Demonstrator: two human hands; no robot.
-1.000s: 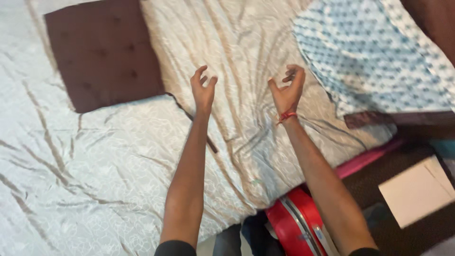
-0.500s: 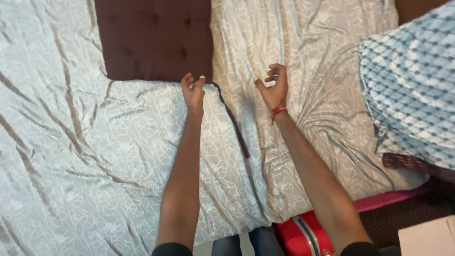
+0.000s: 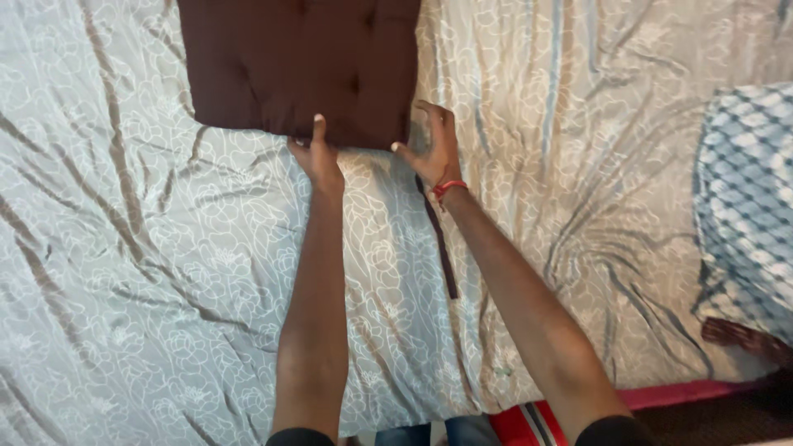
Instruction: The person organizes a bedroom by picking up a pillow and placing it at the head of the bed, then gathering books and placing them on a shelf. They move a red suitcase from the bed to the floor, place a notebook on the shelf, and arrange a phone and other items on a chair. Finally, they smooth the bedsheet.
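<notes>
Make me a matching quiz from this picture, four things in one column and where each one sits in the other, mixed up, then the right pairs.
1. brown cushion
2. blue checked cloth
3. red wrist thread
4. red case

A. bottom edge, between the forearms
B. right hand's wrist
C. top centre, left hand at its edge
D. far right

Pairs: 1-C, 2-D, 3-B, 4-A
</notes>
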